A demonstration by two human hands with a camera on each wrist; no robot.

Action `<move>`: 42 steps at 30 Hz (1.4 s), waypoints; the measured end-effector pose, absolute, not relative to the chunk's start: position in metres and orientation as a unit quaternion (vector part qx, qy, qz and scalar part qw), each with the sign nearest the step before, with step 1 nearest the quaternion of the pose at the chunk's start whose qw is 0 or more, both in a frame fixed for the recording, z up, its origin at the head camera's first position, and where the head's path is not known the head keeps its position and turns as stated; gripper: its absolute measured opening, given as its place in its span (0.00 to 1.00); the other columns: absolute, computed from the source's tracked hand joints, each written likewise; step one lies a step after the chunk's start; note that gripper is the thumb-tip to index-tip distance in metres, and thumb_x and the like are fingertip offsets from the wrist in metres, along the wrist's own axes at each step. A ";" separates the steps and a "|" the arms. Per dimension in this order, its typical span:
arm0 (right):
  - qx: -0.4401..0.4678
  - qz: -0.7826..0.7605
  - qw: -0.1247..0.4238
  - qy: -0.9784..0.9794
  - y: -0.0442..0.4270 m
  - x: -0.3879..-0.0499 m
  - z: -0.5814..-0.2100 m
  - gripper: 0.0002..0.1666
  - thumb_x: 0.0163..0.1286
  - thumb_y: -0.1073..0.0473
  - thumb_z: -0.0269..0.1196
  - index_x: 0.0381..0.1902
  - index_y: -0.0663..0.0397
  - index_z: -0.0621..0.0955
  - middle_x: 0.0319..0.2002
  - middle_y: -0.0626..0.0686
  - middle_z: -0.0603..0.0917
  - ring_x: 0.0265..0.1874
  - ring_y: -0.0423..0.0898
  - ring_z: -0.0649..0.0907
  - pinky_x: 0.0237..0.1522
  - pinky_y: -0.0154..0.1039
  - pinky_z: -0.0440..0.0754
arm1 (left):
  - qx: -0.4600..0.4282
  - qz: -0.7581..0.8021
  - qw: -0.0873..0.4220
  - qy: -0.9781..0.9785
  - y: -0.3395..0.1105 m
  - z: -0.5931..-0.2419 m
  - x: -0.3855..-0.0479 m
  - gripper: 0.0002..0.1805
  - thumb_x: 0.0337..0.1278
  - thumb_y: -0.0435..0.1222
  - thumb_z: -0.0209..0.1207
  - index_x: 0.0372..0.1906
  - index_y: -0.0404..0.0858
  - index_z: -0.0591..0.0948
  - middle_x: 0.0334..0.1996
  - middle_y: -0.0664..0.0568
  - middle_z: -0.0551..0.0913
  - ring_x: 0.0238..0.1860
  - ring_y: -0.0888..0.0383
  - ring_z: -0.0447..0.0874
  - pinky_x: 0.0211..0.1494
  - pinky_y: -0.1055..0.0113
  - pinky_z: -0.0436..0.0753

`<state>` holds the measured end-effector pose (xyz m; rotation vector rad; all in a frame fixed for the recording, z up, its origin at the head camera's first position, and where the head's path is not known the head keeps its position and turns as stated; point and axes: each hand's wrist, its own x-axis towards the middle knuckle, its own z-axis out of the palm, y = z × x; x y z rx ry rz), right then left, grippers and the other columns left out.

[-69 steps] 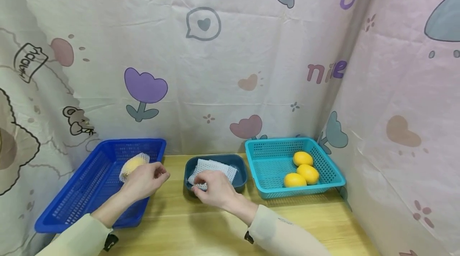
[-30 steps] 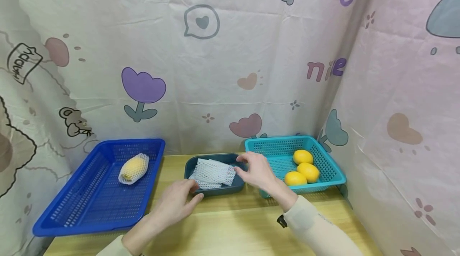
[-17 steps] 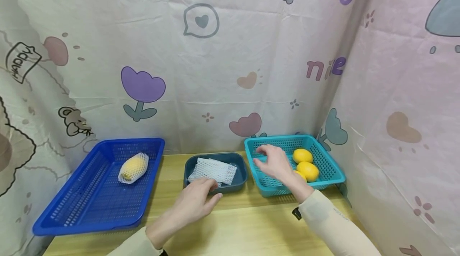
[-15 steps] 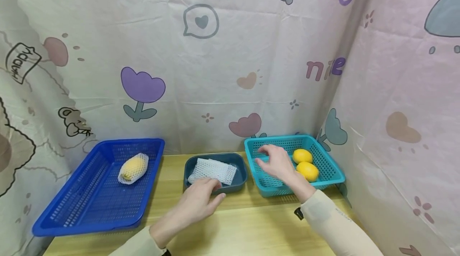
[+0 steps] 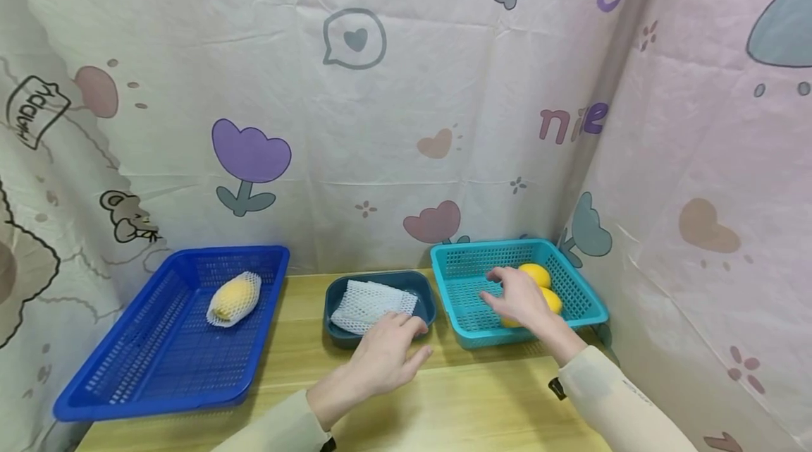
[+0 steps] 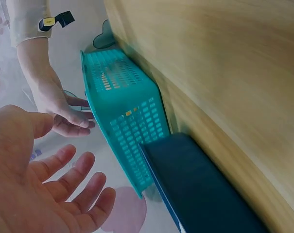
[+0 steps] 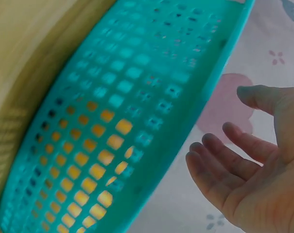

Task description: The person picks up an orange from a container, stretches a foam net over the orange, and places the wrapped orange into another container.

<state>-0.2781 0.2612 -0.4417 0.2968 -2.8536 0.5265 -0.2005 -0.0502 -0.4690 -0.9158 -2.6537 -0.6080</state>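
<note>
Above the turquoise basket (image 5: 457, 297) my right hand (image 5: 523, 300) hovers with fingers spread and loosely bent, holding nothing. Under and beside it lie yellow lemons (image 5: 536, 273), partly covered by the hand. My left hand (image 5: 387, 353), also free of any object, is in front of the dark teal tray (image 5: 426, 300), its fingers relaxed. White foam net sleeves (image 5: 371, 304) lie flat in that tray. In the right wrist view, the lemons show as yellow through the basket's holes, with my right hand (image 7: 249, 165) outside the rim.
A large blue basket (image 5: 184, 360) stands at the left, holding one yellow fruit in a white foam net (image 5: 235, 298). All containers rest on a wooden table (image 5: 482, 402). A patterned cloth (image 5: 355, 120) hangs behind and at both sides.
My right hand has moved right from the tray to over the lemons. My left hand has left the blue basket and shifted right to the tray's front.
</note>
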 end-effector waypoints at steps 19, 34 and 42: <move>0.033 0.131 0.020 -0.991 0.310 -0.282 -0.457 0.37 0.66 0.42 0.81 0.66 0.55 0.86 0.63 0.62 0.91 0.52 0.60 0.91 0.43 0.54 0.90 | -0.352 -0.166 0.200 -0.899 0.013 -0.474 -0.214 0.15 0.79 0.52 0.66 0.57 0.48 0.87 0.49 0.58 0.91 0.49 0.57 0.84 0.50 0.66 0.86; 0.031 0.136 -0.030 -0.990 0.324 -0.292 -0.470 0.37 0.58 0.46 0.87 0.60 0.56 0.88 0.58 0.63 0.91 0.49 0.57 0.88 0.51 0.57 0.89 | -0.362 -0.046 0.257 -0.895 0.042 -0.493 -0.221 0.13 0.79 0.54 0.65 0.52 0.52 0.87 0.47 0.60 0.86 0.47 0.58 0.78 0.47 0.68 0.84; 0.048 0.116 -0.037 -0.991 0.320 -0.297 -0.471 0.34 0.57 0.47 0.88 0.57 0.55 0.89 0.54 0.59 0.92 0.43 0.53 0.86 0.48 0.55 0.89 | -0.361 -0.048 0.256 -0.895 0.043 -0.500 -0.226 0.08 0.78 0.49 0.68 0.51 0.53 0.89 0.48 0.60 0.88 0.49 0.59 0.79 0.50 0.70 0.85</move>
